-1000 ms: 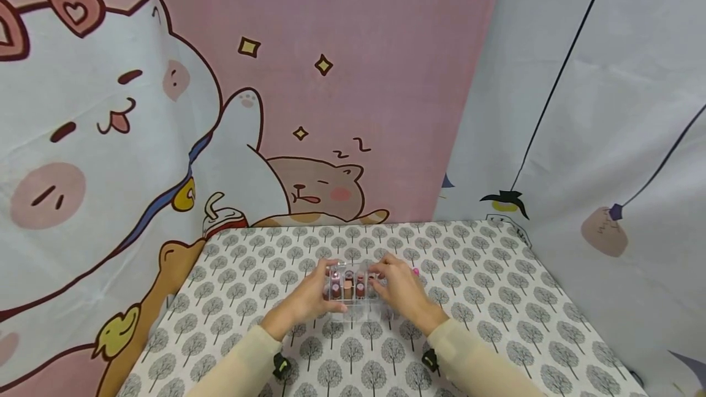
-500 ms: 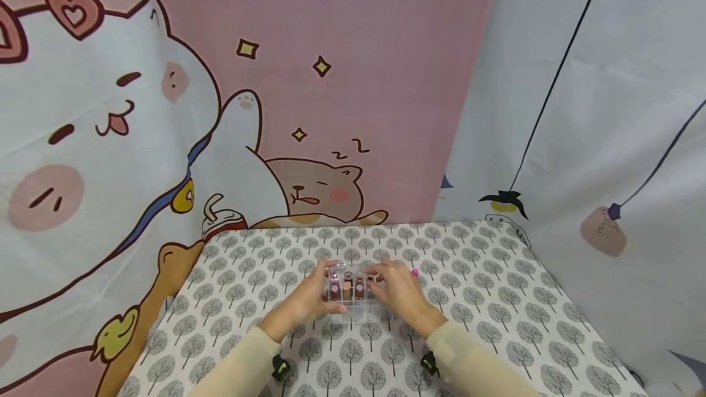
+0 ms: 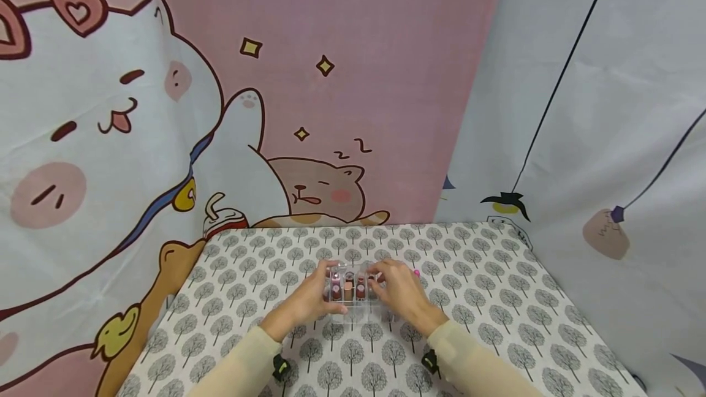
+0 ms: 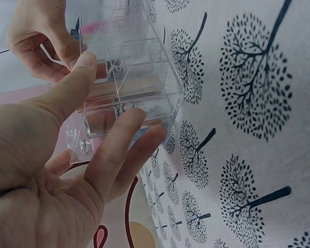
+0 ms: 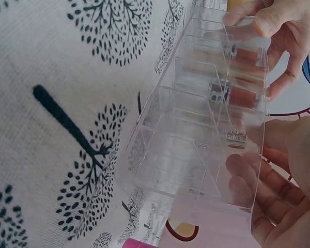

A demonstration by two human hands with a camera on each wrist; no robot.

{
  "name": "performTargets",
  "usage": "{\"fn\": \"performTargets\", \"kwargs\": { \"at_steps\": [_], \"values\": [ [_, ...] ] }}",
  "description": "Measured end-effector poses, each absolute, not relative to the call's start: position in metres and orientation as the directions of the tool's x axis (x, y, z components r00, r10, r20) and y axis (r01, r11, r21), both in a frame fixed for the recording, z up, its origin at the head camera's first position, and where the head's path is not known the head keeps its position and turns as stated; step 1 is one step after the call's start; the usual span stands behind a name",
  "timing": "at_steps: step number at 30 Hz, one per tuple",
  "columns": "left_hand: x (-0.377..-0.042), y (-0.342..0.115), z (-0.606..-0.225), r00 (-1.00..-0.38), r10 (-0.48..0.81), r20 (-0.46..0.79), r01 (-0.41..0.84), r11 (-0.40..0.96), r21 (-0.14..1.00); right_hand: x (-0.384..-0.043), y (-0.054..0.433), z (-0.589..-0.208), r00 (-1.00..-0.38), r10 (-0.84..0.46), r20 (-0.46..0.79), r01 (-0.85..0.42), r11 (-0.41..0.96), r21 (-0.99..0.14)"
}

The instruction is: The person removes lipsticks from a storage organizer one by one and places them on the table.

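Note:
A clear plastic makeup organizer (image 3: 355, 306) with compartments sits on the patterned cloth in the head view. Several lipstick tubes (image 3: 361, 290), reddish, brown and peach, stand in its left part. My left hand (image 3: 309, 296) grips its left end, thumb on the near side and fingers behind, as the left wrist view confirms. At the right part, my right hand (image 3: 405, 290) pinches a lipstick tube (image 5: 235, 137) with a lettered, shiny band; the organizer's clear wall partly blurs it. Right-end compartments (image 5: 165, 150) nearest the right wrist camera look bare.
A small bright pink object (image 3: 417, 273) lies just beyond the right hand, its kind unclear. The tree-print cloth (image 3: 248, 348) covers the table. Cartoon-printed curtains (image 3: 386, 78) hang behind and along both sides.
Both hands keep nearly the same places on the organizer. The right fingers shift only slightly; the rest is a small sway of the head view.

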State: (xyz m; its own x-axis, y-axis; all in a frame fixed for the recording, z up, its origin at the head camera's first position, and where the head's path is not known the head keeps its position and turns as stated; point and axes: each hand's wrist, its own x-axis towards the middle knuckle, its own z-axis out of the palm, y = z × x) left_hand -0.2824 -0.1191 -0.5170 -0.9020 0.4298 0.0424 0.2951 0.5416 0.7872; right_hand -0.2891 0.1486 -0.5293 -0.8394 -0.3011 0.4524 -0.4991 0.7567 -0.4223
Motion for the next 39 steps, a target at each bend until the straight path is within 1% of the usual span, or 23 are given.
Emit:
{"fn": "performTargets", "kwargs": {
  "at_steps": [7, 20, 28, 39],
  "values": [
    [-0.282, -0.119, -0.517, -0.901, 0.432, 0.048, 0.299, 0.536, 0.789, -0.29, 0.149, -0.529, -0.833, -0.309, 0.459, -0.506, 0.761, -0.406],
    [-0.283, -0.119, -0.519, -0.902, 0.428, 0.052, 0.306, 0.549, 0.778, -0.289, 0.149, -0.523, -0.832, -0.292, 0.471, -0.511, 0.733, -0.449],
    [-0.283, -0.119, -0.519, -0.898, 0.436, 0.066, 0.322, 0.547, 0.773, -0.288, 0.15, -0.519, -0.824, -0.285, 0.489, -0.516, 0.734, -0.442],
    [-0.285, -0.12, -0.52, -0.902, 0.43, 0.042, 0.305, 0.563, 0.768, -0.288, 0.153, -0.516, -0.81, -0.28, 0.515, -0.539, 0.701, -0.467]
  ]
}}
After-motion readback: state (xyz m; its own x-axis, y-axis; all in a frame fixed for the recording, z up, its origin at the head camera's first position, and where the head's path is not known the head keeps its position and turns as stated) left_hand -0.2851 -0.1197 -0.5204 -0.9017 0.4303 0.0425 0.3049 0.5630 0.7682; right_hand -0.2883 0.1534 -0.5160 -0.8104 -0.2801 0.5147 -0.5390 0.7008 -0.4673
